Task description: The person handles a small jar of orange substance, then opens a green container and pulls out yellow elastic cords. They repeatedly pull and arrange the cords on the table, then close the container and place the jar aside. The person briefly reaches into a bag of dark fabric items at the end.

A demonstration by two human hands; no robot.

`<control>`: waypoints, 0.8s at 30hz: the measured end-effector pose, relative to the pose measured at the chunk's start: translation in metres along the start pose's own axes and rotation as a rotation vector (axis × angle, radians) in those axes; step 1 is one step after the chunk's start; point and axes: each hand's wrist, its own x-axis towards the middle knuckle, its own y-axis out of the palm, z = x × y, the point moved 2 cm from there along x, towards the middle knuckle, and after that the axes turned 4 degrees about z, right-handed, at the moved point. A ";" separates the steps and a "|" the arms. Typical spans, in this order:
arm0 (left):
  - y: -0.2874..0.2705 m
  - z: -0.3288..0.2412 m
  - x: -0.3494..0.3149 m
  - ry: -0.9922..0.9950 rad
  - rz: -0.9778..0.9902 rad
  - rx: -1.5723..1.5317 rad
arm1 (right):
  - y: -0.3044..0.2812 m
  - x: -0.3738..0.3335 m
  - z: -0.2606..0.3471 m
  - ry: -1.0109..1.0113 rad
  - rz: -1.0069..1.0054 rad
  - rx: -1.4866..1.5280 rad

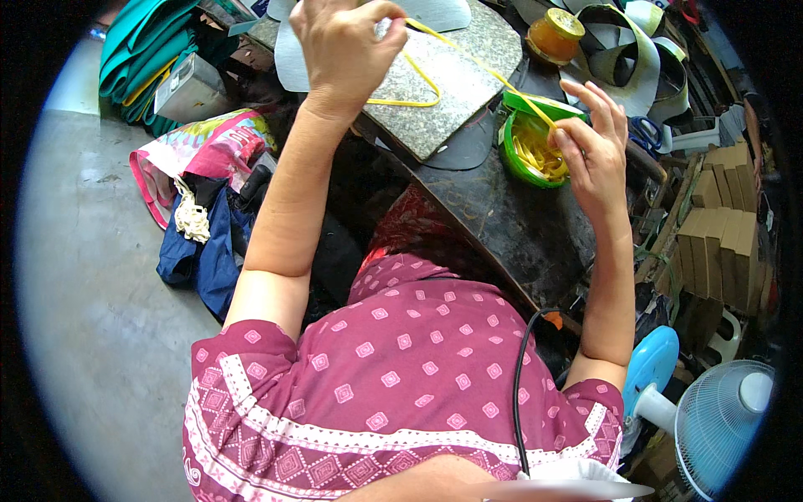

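A narrow yellow strip (468, 58) stretches between my two raised hands, and part of it folds back in a bent loop above a speckled stone slab (428, 130). At the far left of the worktable, my left hand (347, 54) is closed, pinching the strip between thumb and finger. On the right, my right hand (595, 138) pinches the other part of it, with the remaining fingers loosely raised. Just left of my right hand sits a green tub (507, 151) containing several more yellow strips (539, 155).
A jar of orange-brown stuff (554, 38) stands behind the tub, beside grey curved sheet pieces (623, 58). Blue-handled scissors (646, 134) and brown stacked blocks (719, 243) are to the right. A fan (726, 427) stands low right; bags and cloth (201, 159) lie left.
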 end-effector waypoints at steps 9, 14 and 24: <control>0.004 0.068 -0.059 -0.203 0.328 0.212 | -0.005 -0.017 -0.015 0.058 -0.001 -0.001; 0.004 0.035 -0.046 -0.119 0.152 0.142 | -0.003 -0.018 -0.013 0.079 -0.018 0.045; 0.032 -0.124 -0.030 0.232 0.118 -0.335 | -0.005 -0.005 0.002 0.027 -0.033 -0.004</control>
